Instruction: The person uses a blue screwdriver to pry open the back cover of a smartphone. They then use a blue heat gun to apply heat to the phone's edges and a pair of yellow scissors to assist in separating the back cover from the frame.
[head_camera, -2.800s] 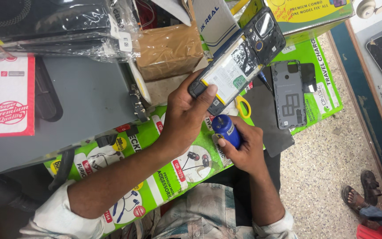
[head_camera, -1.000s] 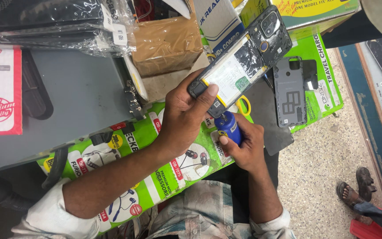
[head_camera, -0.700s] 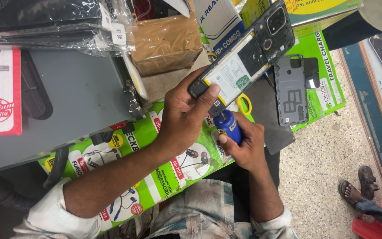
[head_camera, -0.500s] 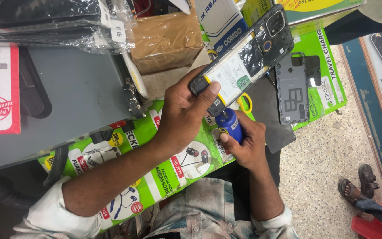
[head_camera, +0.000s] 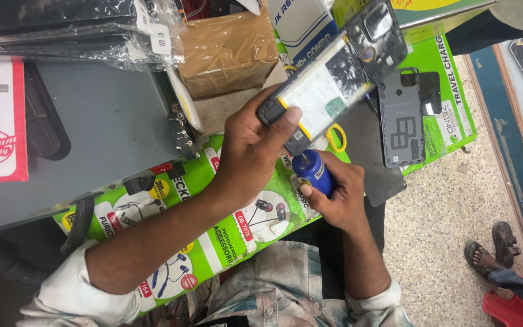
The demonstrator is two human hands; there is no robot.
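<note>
— What's he at?

— The left hand (head_camera: pixel 255 148) grips an opened phone (head_camera: pixel 334 75), lifted over the green boxes (head_camera: pixel 225 224). The right hand (head_camera: pixel 334 194) is clenched on a blue screwdriver (head_camera: pixel 311 171), tip at the phone's lower end. Looks like screw work; it needs a steady tip.

— Anything crowding him?

— The back cover (head_camera: pixel 402 124) lies just beside; a brown parcel (head_camera: pixel 228 51) sits close behind.

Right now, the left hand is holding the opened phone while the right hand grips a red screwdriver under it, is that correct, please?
Not quite: the head view shows the screwdriver handle is blue, not red. The left hand does hold the opened phone, and the right hand grips the screwdriver under it.
</note>
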